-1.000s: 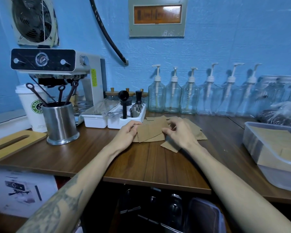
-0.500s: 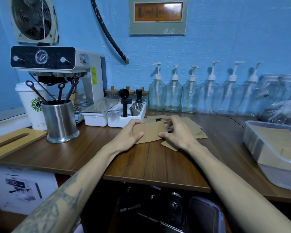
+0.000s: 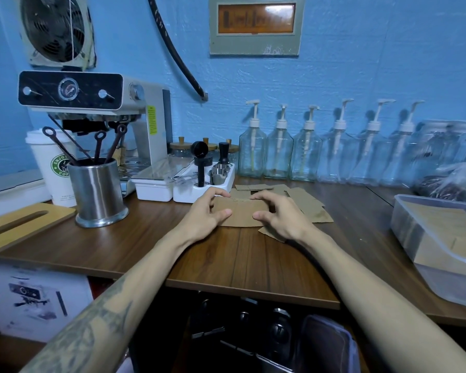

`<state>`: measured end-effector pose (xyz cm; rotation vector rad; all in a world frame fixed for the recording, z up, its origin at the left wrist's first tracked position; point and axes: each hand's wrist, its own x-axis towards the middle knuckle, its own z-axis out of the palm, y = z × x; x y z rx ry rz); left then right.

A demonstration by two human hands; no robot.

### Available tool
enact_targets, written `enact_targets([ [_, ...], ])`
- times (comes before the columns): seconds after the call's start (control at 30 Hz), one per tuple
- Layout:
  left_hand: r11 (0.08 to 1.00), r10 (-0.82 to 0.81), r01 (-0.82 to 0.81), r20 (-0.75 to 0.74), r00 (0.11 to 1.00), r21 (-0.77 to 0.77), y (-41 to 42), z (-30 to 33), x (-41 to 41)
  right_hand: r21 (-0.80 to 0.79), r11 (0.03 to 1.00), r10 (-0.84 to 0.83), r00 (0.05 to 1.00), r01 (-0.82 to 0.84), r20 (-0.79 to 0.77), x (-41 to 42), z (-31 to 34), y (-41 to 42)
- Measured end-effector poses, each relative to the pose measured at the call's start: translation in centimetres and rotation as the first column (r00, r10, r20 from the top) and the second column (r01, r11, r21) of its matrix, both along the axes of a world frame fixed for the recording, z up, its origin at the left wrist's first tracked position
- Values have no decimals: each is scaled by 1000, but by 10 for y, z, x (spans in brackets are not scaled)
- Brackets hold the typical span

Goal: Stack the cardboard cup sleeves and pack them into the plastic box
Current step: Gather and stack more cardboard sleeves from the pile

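Note:
A small stack of brown cardboard cup sleeves [image 3: 241, 215] stands on its long edge on the wooden counter, tilted up off the surface. My left hand [image 3: 209, 215] grips its left end and my right hand [image 3: 276, 214] grips its right end, thumbs in front and fingers behind. Several loose sleeves [image 3: 307, 203] lie flat behind and to the right of my hands. The clear plastic box [image 3: 414, 232] sits at the right edge of the counter, tilted, with sleeves packed inside it.
A white accessory tray [image 3: 189, 193] with a tamper and metal cups sits just behind my left hand. A steel utensil cup [image 3: 98, 192], paper cup and espresso machine [image 3: 92, 103] stand at the left. Several glass pump bottles [image 3: 280, 154] line the back wall.
Both hands have gathered the sleeves from lying flat and raised them upright on edge, squaring the stack between the hands.

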<state>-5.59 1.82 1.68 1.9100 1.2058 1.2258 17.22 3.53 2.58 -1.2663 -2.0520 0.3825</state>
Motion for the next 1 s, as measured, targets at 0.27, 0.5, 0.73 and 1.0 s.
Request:
enact_targets([
  [0.27,1000,-19,20,38,999,-11,0,-2,-2,13,1000,-25,999,25,-32,15,7,-11],
  [0.5,1000,6,-7,37,999,8,1,-2,0,-80,989,-119,988,127,99,62,7,-24],
  [0.73,1000,17,-16,62,998,-15,-3,0,-1,-222,974,16,969,40,247,54,5,-33],
  [1.0,1000,16,-16,55,998,-10,-4,-1,0,-129,986,-60,948,105,314,55,7,-30],
])
